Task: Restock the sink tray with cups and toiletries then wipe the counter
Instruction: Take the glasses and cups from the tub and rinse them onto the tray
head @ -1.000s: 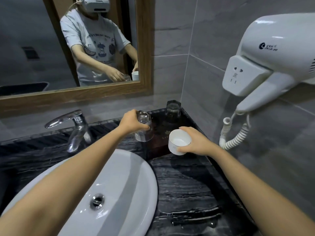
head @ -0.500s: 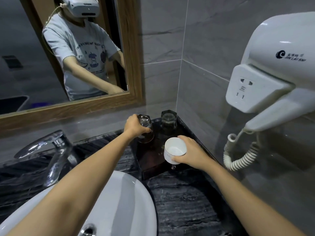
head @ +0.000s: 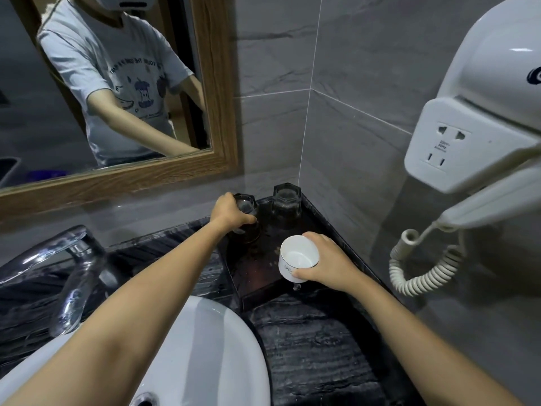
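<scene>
A dark wooden tray (head: pixel 259 291) lies in the counter's back right corner. My left hand (head: pixel 229 213) grips a clear glass (head: pixel 247 221) standing at the tray's back left. A second clear glass (head: pixel 287 206) stands at the tray's back right, apart from both hands. My right hand (head: pixel 325 263) holds a white ceramic cup (head: pixel 297 257), tilted with its mouth toward me, just above the tray's front part.
A white basin (head: pixel 205 347) fills the lower left, with a chrome tap (head: pixel 73 265) behind it. The black marbled counter (head: pixel 316 347) runs in front of the tray. A wall hair dryer (head: pixel 483 127) with a coiled cord (head: pixel 421 273) hangs at right. A wood-framed mirror (head: pixel 216 83) is behind.
My left hand has carried the clear glass back and set it down on the tray's back left. My right hand has brought the white cup over the tray's front. The view has shifted right.
</scene>
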Action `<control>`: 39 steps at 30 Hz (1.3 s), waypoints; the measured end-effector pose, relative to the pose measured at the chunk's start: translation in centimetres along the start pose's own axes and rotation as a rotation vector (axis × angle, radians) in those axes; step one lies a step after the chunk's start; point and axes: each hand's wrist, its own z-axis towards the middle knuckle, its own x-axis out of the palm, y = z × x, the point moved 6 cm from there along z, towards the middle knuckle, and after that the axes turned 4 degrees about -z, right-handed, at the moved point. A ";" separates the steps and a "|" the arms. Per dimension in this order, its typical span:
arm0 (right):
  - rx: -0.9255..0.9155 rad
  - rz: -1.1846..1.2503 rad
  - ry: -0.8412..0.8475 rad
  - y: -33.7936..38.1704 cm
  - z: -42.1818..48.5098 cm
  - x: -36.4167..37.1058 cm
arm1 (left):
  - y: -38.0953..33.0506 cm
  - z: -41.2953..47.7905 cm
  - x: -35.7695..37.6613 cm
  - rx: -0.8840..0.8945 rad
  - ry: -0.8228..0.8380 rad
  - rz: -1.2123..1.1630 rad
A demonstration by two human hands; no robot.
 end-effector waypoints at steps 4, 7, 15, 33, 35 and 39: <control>0.017 0.007 0.004 -0.5 0.0 0.5 | 0.2 0.1 0.1 0.005 0.020 0.021; 0.019 0.015 0.015 -0.5 0.0 0.8 | 0.5 0.1 0.4 0.037 0.018 -0.028; -0.002 0.024 0.025 0.2 0.0 0.6 | 1.7 -1.5 -0.2 0.130 -0.008 0.029; -0.146 0.012 0.110 5.8 -0.8 -2.6 | -0.6 -13.4 4.1 0.379 0.300 -0.411; -0.140 0.000 0.152 6.1 -0.9 -2.9 | -1.0 -13.5 3.9 0.405 0.310 -0.402; -0.105 0.007 0.218 6.3 -1.1 -3.7 | -1.8 -13.9 3.6 0.394 0.300 -0.404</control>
